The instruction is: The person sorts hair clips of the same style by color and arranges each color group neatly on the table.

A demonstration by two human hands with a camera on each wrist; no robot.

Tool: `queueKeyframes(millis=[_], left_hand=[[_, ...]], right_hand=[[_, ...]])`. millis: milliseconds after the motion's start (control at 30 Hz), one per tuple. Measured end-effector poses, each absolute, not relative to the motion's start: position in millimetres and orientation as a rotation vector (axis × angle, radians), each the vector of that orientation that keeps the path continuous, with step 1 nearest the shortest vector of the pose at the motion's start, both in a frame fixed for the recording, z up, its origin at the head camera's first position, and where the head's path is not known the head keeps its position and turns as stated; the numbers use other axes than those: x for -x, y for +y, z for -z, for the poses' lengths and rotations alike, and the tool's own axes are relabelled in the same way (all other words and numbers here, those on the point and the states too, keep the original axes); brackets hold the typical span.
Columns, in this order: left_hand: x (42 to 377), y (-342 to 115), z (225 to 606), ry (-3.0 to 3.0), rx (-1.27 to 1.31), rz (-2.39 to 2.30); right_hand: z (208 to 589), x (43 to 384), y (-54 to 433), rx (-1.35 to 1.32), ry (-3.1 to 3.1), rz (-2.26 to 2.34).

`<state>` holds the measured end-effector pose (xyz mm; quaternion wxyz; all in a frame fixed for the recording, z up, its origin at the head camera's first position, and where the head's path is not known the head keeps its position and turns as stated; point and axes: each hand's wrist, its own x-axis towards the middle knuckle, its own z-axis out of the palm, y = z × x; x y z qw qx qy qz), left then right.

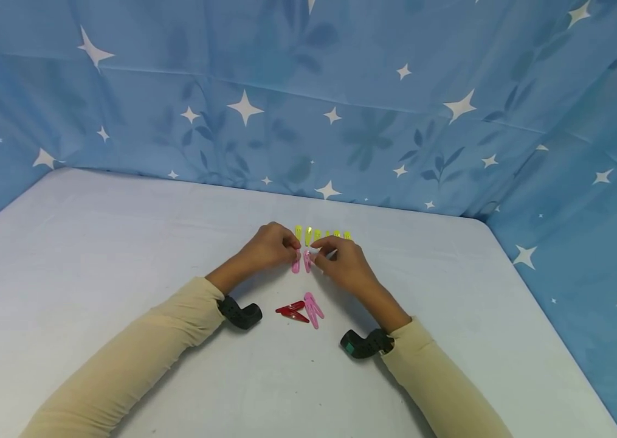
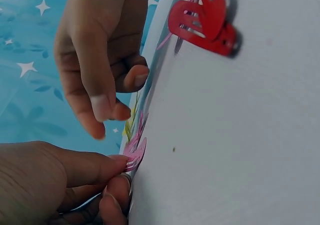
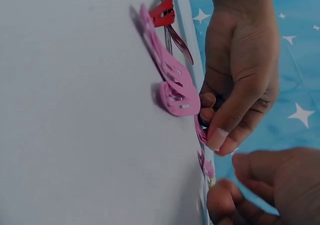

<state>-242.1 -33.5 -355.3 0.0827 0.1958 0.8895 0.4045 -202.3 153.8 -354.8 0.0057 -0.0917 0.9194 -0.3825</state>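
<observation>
My left hand [image 1: 272, 246] pinches the end of a pink snap hair clip [image 1: 295, 266] lying on the white table, with thumb and forefinger on it in the left wrist view. Just to the right lies a second pink hair clip [image 1: 307, 261]. Beside that one hovers my right hand [image 1: 343, 264], thumb and forefinger apart with nothing between them. Beyond both hands runs a row of several yellow hair clips [image 1: 309, 236], partly covered by the fingers. Nearer to me, overlapping pink hair clips [image 3: 175, 80] lie against red hair clips [image 2: 205, 22].
The white table [image 1: 122, 255] spreads out on all sides of the clips. A blue curtain with white stars [image 1: 286, 121] hangs along its far edge and right side. Black wrist cameras [image 1: 241, 314] sit on both forearms, low over the table.
</observation>
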Motion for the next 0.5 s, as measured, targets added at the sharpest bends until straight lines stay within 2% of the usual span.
queueKeyframes(millis=[500], left_hand=[[242.2, -33.7, 358.5, 2.692, -0.631, -1.240]], right_hand=[[351.8, 169.5, 173.5, 0.756, 2.531, 1.155]])
